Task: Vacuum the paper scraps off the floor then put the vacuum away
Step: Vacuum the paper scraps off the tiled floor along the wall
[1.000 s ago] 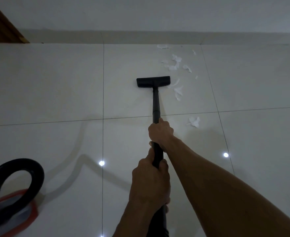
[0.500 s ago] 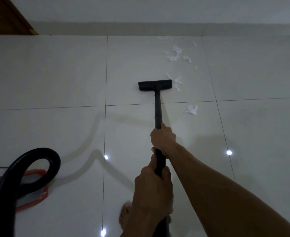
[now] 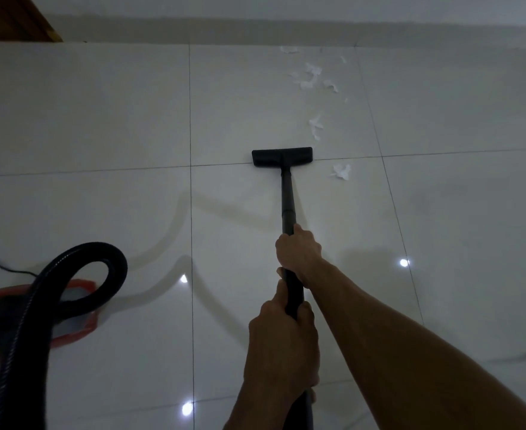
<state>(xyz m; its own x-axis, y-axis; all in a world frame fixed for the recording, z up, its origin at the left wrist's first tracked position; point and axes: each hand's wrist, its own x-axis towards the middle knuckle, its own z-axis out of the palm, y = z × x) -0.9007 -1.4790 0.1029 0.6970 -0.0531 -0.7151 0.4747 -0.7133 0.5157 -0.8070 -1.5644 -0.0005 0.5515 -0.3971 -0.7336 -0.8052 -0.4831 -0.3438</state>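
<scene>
Far to the left of both hands, the red vacuum body [image 3: 69, 324] sits on the tiled floor [image 3: 100, 119], with its black ribbed hose [image 3: 69, 268] looping up over it and a thin black cord [image 3: 4, 268] trailing off behind. The left hand [image 3: 282, 349] is clenched around the black wand [image 3: 288, 206] at its near end. Just beyond it, the right hand [image 3: 299, 252] grips the same wand further down the tube. Ahead of both hands, the flat floor nozzle [image 3: 282, 156] rests on the floor across a tile seam. One paper scrap [image 3: 341, 171] lies just right of the nozzle; more paper scraps [image 3: 313, 77] are scattered beyond it, toward the far wall [image 3: 379, 7].
</scene>
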